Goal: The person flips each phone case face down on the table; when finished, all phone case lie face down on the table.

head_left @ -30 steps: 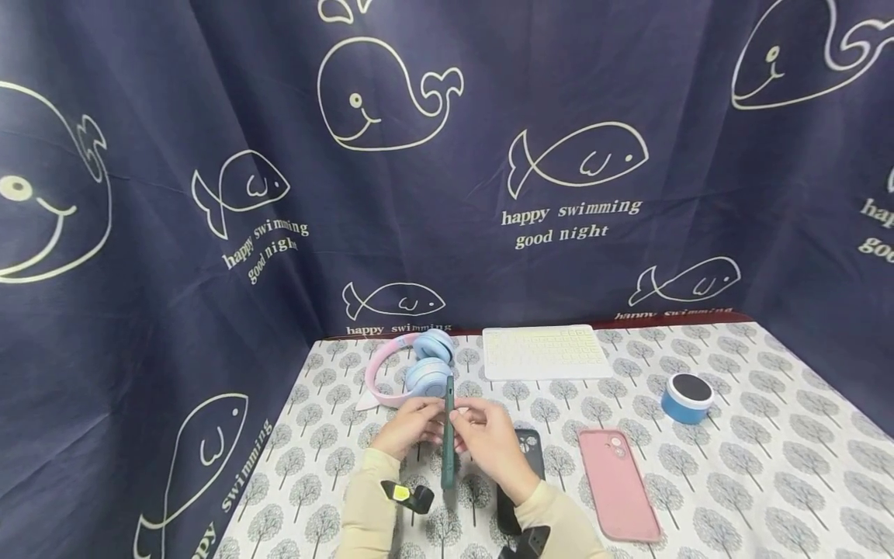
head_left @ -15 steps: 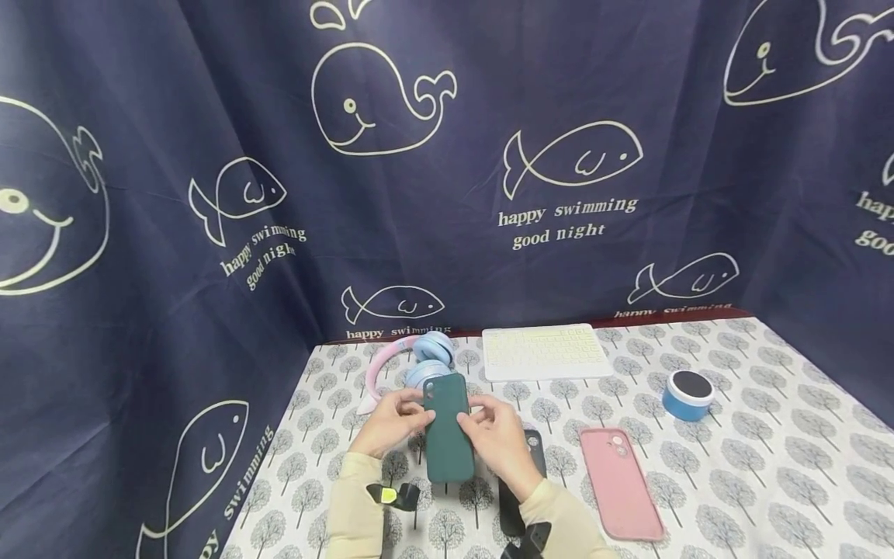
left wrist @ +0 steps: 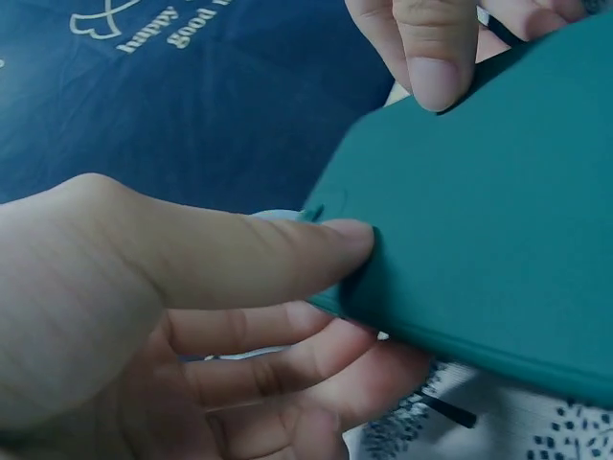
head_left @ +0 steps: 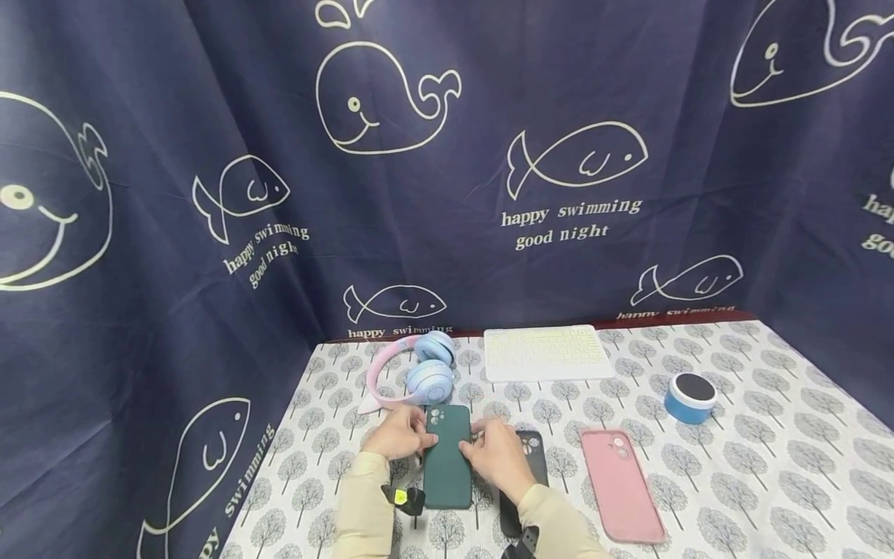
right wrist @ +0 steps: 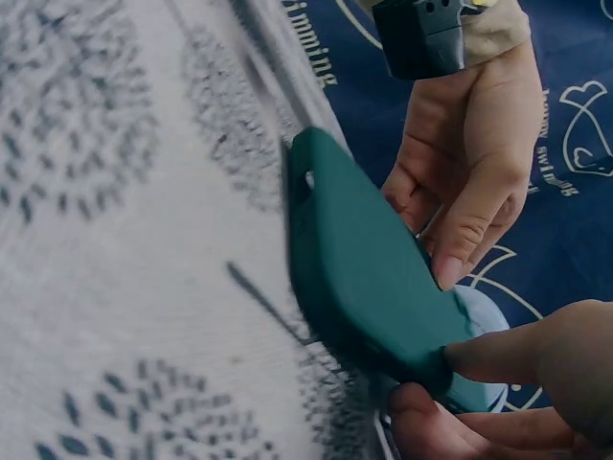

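A dark green phone case (head_left: 447, 458) lies back up, low over the tree-print tablecloth (head_left: 733, 466), camera holes at its far end. My left hand (head_left: 403, 436) pinches its far left edge, thumb on top and fingers underneath, as the left wrist view shows on the case (left wrist: 479, 240) with the left hand (left wrist: 287, 278). My right hand (head_left: 497, 456) pinches the right edge. In the right wrist view the case (right wrist: 364, 278) has its near end on the cloth and its far end lifted between the right hand (right wrist: 498, 383) and the left hand (right wrist: 469, 182).
A black phone (head_left: 534, 454) lies just right of my right hand, partly hidden by it. Further right lies a pink phone case (head_left: 620, 485). Pink and blue headphones (head_left: 412, 373), a white keyboard (head_left: 546, 353) and a blue round speaker (head_left: 690, 397) sit further back. Dark whale-print curtains surround the table.
The green case turned from edge-on and upright to back up, and both hands lowered it towards the cloth, closer to me.
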Tool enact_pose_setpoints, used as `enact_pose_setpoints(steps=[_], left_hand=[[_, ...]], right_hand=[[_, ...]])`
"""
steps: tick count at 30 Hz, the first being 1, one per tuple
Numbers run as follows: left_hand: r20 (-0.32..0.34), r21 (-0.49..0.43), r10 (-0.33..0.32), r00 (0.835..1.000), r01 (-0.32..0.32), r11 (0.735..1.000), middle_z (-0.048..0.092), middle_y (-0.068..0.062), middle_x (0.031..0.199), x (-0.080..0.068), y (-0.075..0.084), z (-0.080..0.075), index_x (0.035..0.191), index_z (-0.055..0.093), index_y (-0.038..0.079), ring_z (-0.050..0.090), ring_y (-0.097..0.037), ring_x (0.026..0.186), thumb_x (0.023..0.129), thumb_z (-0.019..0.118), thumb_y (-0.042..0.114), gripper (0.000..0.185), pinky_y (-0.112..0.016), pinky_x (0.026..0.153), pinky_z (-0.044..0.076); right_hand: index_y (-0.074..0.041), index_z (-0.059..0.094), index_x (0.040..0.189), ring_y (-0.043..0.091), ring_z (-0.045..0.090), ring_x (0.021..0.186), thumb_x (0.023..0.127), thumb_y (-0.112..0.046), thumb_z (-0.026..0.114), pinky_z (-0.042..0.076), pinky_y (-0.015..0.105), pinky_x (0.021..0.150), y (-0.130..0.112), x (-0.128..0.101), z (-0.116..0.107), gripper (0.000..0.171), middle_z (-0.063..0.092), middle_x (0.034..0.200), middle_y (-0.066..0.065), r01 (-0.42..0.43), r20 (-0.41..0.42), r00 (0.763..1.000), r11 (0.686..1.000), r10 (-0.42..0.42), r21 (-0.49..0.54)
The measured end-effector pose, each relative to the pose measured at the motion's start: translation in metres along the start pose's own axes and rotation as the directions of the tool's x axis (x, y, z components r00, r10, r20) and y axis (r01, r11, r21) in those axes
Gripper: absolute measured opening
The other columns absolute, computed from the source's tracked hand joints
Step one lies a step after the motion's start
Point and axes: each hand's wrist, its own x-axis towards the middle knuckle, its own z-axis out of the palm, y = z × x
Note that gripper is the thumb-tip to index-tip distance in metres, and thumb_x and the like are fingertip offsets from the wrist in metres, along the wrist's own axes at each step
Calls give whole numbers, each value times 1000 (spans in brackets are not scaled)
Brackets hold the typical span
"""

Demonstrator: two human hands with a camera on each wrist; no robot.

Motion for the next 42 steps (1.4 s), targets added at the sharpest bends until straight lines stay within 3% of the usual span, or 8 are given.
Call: enact_pose_setpoints(steps=[6,13,21,27,32,35,39,42], left_hand=[[7,101,-59,998,58,993,61,-4,60,-1,5,4,81,60,-1,65,-21,53,80,78,2,19,-30,59,51],[-87,336,-91,992,115,935,50,-2,73,-1,13,13,78,54,5,50,-19,66,74,85,11,32,-35,62,45],[-141,386,-80,987,129,914,51,-3,74,-2,16,19,79,56,4,49,-19,68,71,86,10,32,-37,62,46],[-251,480,80,965,53,876,58,-8,82,6,29,32,93,62,2,58,-27,75,75,78,8,25,-45,68,51],[-298,414,193,935,-56,908,63,-10,89,22,41,53,115,60,-2,63,-29,83,83,71,9,36,-47,75,53],[-265,364,162,951,-57,929,63,-6,80,24,50,66,117,59,-2,62,-25,74,86,69,13,36,-43,71,53],[-190,373,80,979,-3,928,58,-1,68,19,60,82,86,63,5,57,-19,62,85,74,20,19,-36,60,50],[-153,390,38,988,25,921,54,2,60,16,60,92,65,57,11,52,-16,55,80,80,25,31,-32,52,45]], right_hand=[[6,71,98,9,55,57,80,-14,79,50,32,59,5,2,4,27,61,64,-3,28,17,999,999,-28,-43],[5,71,96,12,57,60,78,-13,82,52,35,61,7,-1,4,27,63,68,0,45,-3,999,993,-45,-110],[3,71,94,11,53,59,78,-13,81,49,32,59,10,-3,6,25,59,66,-3,56,-5,998,991,-57,-123],[1,71,96,9,51,51,84,-18,76,46,29,53,3,-1,-9,23,56,59,-6,75,15,997,987,-73,-141],[-1,70,107,13,55,54,84,-20,74,47,33,55,0,4,-44,31,62,65,-1,56,10,998,977,-55,-207],[1,67,112,20,61,65,82,-21,76,51,39,61,7,4,-66,38,68,81,8,34,-4,999,959,-37,-283],[-1,63,92,24,59,66,75,-23,81,50,40,61,20,0,-89,33,64,78,10,-16,14,1000,928,23,-372],[-5,56,80,22,53,60,70,-23,86,46,37,56,28,-3,-96,36,56,67,5,-64,90,990,916,108,-396]])
